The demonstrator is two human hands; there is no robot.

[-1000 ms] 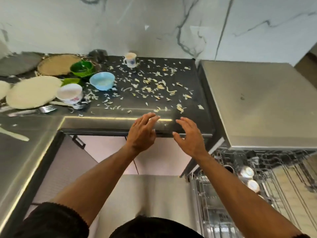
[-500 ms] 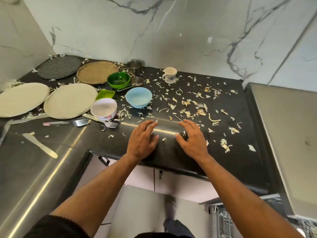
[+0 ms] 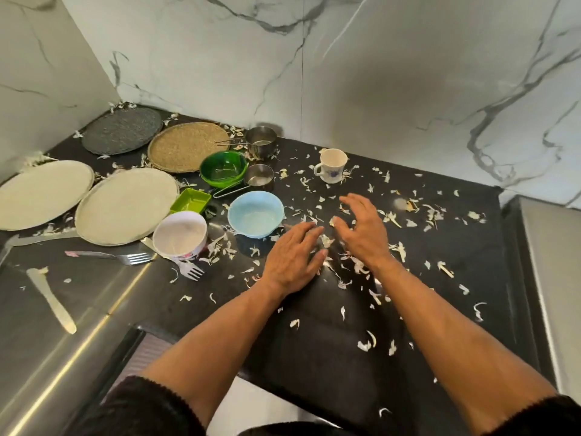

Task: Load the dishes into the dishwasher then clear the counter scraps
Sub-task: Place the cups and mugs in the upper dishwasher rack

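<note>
Pale vegetable scraps [image 3: 396, 219] litter the black counter [image 3: 330, 350]. My left hand [image 3: 292, 258] lies flat, palm down, on the counter just right of a light blue bowl [image 3: 255, 214]. My right hand [image 3: 364, 231] hovers beside it with fingers spread and slightly bent, holding nothing. Left of the hands sit a white bowl [image 3: 180, 235], a green bowl [image 3: 224, 168], a small green square dish [image 3: 190, 201], two cream plates [image 3: 125, 205] [image 3: 42, 194] and forks [image 3: 127, 257]. A white mug [image 3: 332, 165] stands behind the hands.
Two woven round mats [image 3: 188, 146] [image 3: 122, 130] and two steel measuring cups [image 3: 260, 140] sit at the back by the marble wall. A knife [image 3: 52, 298] lies on the steel surface at left. A steel appliance top [image 3: 553, 278] borders the counter's right side.
The view swung from the open dishwasher rack up to the counter. Both hands moved forward over the counter, from its front edge into the scraps near the blue bowl.
</note>
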